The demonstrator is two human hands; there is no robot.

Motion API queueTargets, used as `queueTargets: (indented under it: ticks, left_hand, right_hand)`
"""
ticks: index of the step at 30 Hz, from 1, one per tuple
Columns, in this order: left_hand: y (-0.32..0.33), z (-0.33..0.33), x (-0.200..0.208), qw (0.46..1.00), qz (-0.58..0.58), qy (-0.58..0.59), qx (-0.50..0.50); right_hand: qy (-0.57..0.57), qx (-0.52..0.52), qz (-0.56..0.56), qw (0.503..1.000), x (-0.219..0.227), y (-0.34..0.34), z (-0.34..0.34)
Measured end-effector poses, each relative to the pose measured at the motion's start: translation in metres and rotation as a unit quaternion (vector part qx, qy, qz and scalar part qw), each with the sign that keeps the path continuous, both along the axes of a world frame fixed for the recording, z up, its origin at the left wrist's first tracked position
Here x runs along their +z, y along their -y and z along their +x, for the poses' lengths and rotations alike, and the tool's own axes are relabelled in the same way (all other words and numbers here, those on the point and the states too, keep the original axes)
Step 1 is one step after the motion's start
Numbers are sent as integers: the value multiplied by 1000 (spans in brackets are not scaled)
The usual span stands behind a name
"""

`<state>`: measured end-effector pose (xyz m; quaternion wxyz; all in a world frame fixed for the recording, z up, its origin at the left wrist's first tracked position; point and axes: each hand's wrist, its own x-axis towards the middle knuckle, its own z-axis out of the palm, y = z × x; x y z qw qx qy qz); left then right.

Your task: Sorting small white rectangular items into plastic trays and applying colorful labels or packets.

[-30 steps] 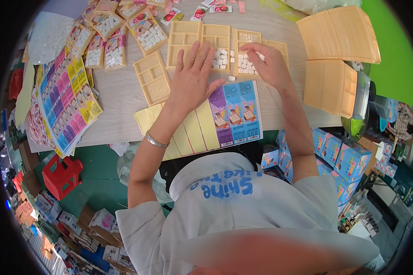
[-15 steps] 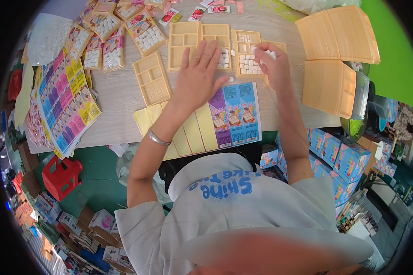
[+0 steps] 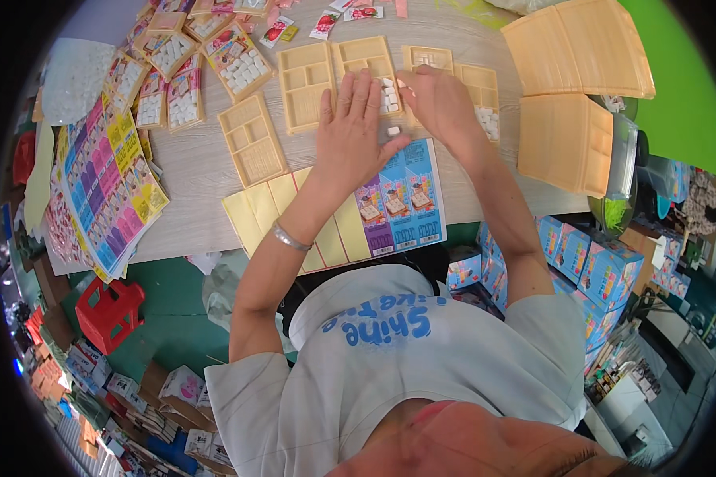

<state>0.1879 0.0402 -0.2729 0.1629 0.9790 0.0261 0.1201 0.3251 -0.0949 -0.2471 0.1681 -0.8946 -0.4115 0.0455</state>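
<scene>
My left hand lies flat, its fingers stretched out over a yellow compartment tray. Small white pillow-shaped pieces fill part of that tray beside my fingers. My right hand reaches in from the right, fingers bent and pressed together at those pieces; whatever is between the fingertips is hidden. Under its wrist side a second tray is mostly covered. Further right stands another tray with several white pieces in its near compartment. One loose white piece rests on the table near my left thumb.
Left of my hands are two bare trays, one upright and one slanted. Printed card sheets lie at the front edge. Filled packs pile up back left, with stacked trays at right.
My right hand has moved left from the far-right trays to the pieces beside my left hand. The white piece seen in its fingers is now hidden. My left hand stays flat.
</scene>
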Motion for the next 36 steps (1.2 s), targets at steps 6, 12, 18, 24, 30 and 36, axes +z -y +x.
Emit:
queueTargets:
  ticks: [6,12,18,24,30,36]
  left_hand:
    - [-43,-7,11,997,25,52,59]
    - [-47,12,15,993,-34,108,21]
    - [-31,32,13,992,-17,110,54]
    - [-34,33,13,987,-67,104,106]
    - [-46,8,35,984,-97,119,87]
    - [-36,3,27,994,-49,56,85]
  right_hand:
    - [-72,-48,128,988,7,14,-1]
    - [-628,-135,353,680,-5,63,-11]
    - [-107,-15,175,979,7,31,-77]
    - [-16,-23,25,999,-1,22,-80]
    - [-167,-97,208,959,8,33,-68]
    - [-101,-84,243,961,-2,22,-45]
